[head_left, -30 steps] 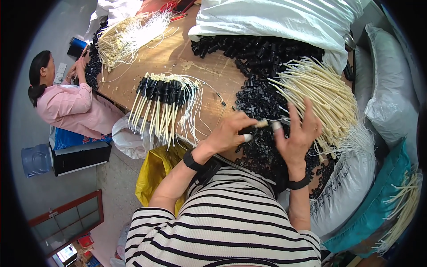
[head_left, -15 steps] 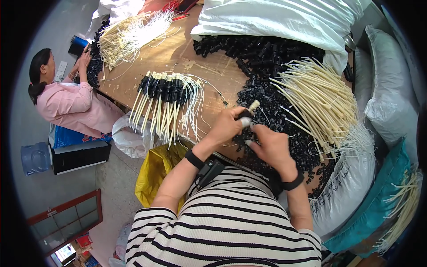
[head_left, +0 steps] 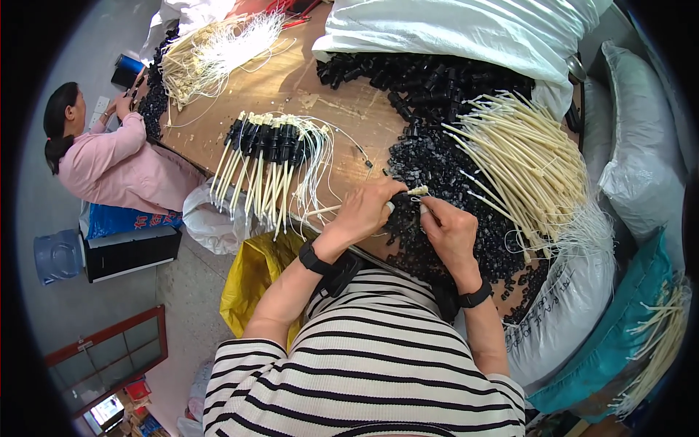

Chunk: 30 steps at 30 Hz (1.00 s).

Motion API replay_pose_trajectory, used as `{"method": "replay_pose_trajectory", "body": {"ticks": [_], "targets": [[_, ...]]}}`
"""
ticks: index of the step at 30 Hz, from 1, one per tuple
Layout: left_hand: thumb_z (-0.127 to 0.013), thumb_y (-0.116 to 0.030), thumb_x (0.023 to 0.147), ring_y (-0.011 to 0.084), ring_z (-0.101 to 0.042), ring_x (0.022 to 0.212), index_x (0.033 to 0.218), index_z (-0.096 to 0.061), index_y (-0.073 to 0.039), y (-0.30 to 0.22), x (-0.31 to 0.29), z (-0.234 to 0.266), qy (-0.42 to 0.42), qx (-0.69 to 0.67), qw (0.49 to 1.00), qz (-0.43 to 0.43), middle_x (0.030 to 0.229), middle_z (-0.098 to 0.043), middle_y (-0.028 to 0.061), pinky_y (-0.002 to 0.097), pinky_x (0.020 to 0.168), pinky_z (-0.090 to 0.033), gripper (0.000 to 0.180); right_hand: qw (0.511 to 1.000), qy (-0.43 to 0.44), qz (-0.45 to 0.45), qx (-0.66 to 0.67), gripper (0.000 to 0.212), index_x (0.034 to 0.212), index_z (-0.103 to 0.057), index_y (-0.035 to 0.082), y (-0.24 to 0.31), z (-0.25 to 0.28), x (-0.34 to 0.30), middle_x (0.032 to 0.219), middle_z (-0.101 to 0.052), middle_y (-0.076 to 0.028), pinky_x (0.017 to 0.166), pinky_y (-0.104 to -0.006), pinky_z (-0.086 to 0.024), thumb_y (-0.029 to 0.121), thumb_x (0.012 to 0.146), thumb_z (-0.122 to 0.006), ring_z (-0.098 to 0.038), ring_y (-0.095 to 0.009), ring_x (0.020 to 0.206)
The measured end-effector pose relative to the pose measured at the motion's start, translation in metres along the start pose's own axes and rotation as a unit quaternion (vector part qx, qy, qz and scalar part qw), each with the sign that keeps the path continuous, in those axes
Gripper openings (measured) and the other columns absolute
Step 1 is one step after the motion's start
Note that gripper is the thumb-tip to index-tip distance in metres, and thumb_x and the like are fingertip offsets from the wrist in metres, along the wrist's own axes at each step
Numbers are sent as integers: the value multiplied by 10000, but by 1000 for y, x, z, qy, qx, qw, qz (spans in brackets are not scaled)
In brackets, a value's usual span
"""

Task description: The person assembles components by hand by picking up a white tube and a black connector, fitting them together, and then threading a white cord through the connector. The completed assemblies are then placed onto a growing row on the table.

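Note:
My left hand [head_left: 362,208] is closed around a black plastic fitting [head_left: 400,197]. A cream tip [head_left: 418,190] sticks out of its right end, and a thin cream rod [head_left: 320,213] shows on the other side of the hand. At that tip, my right hand [head_left: 453,231] pinches with thumb and forefinger; a fine white string seems to be there, too small to make out surely. Under both hands spreads a heap of small black plastic parts [head_left: 429,164]. Left of them lies a row of rods with black fittings [head_left: 273,146], their white strings trailing right.
A large bundle of cream rods [head_left: 520,171] lies right of the heap. A white sack [head_left: 451,29] spills bigger black fittings [head_left: 437,76] at the back. More cream rods and strings [head_left: 211,62] lie far left, near a co-worker in pink [head_left: 109,164]. Filled sacks [head_left: 641,138] line the right side.
My right hand has moved up to the cream tip and now pinches there. My left hand has turned, and the tip points more to the right. The co-worker's hands shifted slightly.

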<state>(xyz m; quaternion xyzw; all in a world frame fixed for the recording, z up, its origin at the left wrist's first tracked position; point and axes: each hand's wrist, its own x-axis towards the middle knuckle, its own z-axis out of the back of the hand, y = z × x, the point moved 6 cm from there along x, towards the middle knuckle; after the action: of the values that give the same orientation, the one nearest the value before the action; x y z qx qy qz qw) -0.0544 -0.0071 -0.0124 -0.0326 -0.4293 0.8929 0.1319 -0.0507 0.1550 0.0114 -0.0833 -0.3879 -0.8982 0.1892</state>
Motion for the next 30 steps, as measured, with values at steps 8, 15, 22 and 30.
{"method": "replay_pose_trajectory", "body": {"ticks": [8, 15, 22, 30], "targets": [[-556, 22, 721, 381, -602, 980, 1135, -602, -42, -11, 2, -6, 38, 24, 999, -4, 990, -631, 183, 430, 829, -484, 421, 992, 57, -67, 95, 209, 998, -672, 46, -2, -5, 3, 719, -648, -146, 549, -327, -495, 45, 790, -661, -639, -272, 590], [-582, 25, 690, 323, -629, 951, 1129, -589, -43, -16, 4, -4, 77, -116, 990, 1, 936, -639, 156, 378, 821, -498, 444, 995, 84, 49, 33, 116, 980, -607, 51, 9, -12, -3, 741, -639, -146, 521, -409, -496, 74, 867, -615, -641, -331, 623], [-687, 24, 675, 236, -593, 818, 809, -643, -52, -21, -3, 19, -89, -98, 982, -137, 832, -624, 55, 328, 730, -471, 159, 995, 27, 33, 92, 183, 1029, -644, 51, 10, -10, -5, 776, -657, -139, 577, -346, -507, 50, 847, -650, -648, -293, 641], [-645, 49, 687, 274, -615, 760, 881, -702, -81, 29, 16, 36, -209, 125, 967, -80, 871, -648, 81, 379, 659, -487, 241, 983, 49, -112, 135, 126, 954, -683, 17, -13, -16, -12, 554, -522, -45, 478, -240, -369, 82, 858, -634, -464, -69, 489]]}}
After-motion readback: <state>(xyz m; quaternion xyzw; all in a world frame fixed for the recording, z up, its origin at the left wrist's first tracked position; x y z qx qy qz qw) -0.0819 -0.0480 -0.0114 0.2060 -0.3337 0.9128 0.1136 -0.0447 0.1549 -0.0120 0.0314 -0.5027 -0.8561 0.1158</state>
